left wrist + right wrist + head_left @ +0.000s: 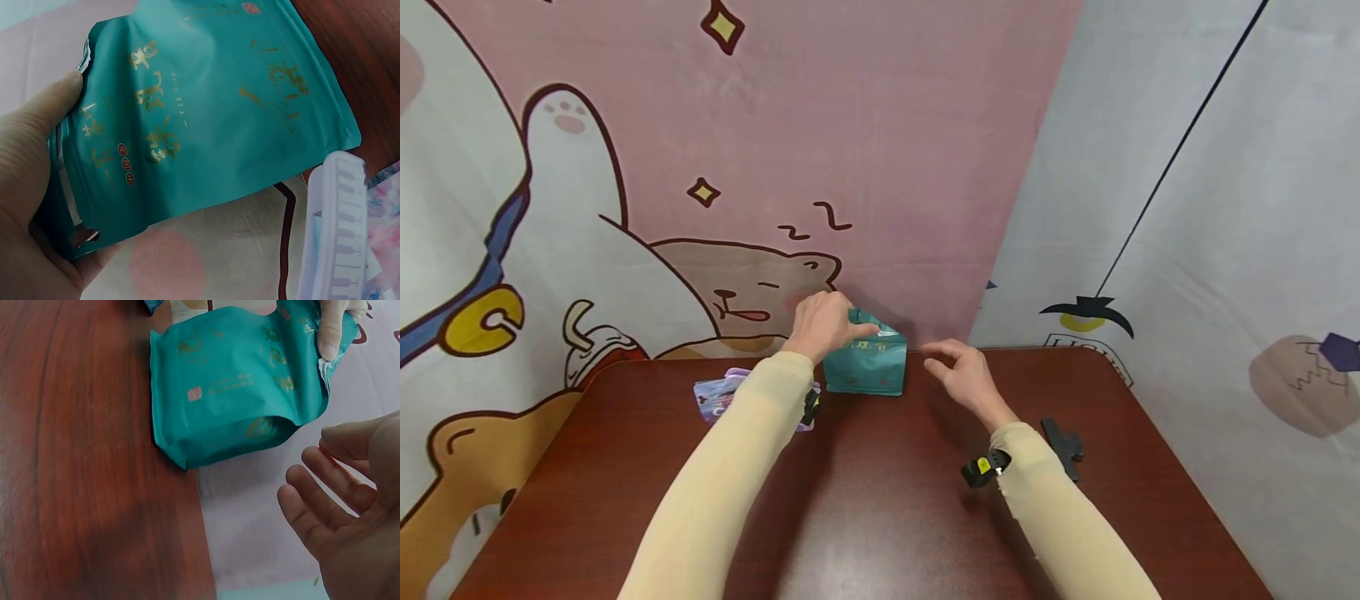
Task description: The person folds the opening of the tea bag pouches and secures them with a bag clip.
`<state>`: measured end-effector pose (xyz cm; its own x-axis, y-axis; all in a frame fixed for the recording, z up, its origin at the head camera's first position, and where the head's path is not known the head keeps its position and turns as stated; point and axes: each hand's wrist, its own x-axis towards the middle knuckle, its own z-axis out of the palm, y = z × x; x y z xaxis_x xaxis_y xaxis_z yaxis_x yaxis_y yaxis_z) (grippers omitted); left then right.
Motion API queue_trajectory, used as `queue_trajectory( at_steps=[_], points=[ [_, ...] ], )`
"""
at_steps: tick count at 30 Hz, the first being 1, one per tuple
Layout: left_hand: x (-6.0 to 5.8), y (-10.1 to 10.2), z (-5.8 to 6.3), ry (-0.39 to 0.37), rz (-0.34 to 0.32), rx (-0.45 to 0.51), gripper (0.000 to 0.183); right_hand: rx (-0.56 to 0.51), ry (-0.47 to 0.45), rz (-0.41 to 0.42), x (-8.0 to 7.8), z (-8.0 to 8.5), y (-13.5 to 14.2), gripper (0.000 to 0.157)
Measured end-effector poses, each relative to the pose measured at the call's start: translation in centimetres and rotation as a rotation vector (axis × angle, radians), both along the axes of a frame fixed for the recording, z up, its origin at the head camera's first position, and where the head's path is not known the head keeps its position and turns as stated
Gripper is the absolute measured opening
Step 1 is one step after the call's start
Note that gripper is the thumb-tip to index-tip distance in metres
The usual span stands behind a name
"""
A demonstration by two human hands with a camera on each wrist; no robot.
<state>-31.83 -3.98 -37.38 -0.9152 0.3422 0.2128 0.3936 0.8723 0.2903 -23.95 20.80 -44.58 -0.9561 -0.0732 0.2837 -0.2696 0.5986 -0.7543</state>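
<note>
A teal stand-up pouch (867, 367) with gold lettering stands near the table's far edge. My left hand (822, 323) pinches its upper edge, thumb in front; in the left wrist view that thumb (47, 109) lies along the top, where a silvery strip shows. My right hand (964, 377) is just right of the pouch, apart from it. In the right wrist view the fingers of that hand (350, 500) are loosely bent with nothing between them. The fingers of the left hand behind the pouch are mostly hidden.
Partly under the left forearm lie a purple patterned packet (715, 396) and a lavender plastic item (337, 212) with key-like markings. A black clip-like object (1063, 448) lies by the right forearm. A printed cloth (925, 167) hangs behind the brown table (880, 517).
</note>
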Motion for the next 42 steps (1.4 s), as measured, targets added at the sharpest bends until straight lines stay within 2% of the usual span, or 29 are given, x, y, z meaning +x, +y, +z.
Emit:
queue_trajectory(
  at_steps=[10, 27, 35, 42],
  points=[
    [0.0, 0.0, 0.1, -0.012, 0.01, -0.006, 0.067, 0.048, -0.022, -0.024, 1.6, -0.7, 1.8, 0.026],
    [-0.1, 0.0, 0.2, -0.015, 0.002, -0.004, 0.069, 0.124, -0.06, -0.017, 4.0, -1.9, 5.0, 0.031],
    [-0.2, 0.1, 0.2, 0.007, -0.001, -0.006, 0.069, 0.151, -0.028, -0.034, 5.2, -2.4, 6.3, 0.031],
    [-0.2, 0.0, 0.1, 0.004, 0.009, -0.012, 0.069, 0.193, -0.041, -0.048, 6.1, -2.9, 7.3, 0.033]
  ],
)
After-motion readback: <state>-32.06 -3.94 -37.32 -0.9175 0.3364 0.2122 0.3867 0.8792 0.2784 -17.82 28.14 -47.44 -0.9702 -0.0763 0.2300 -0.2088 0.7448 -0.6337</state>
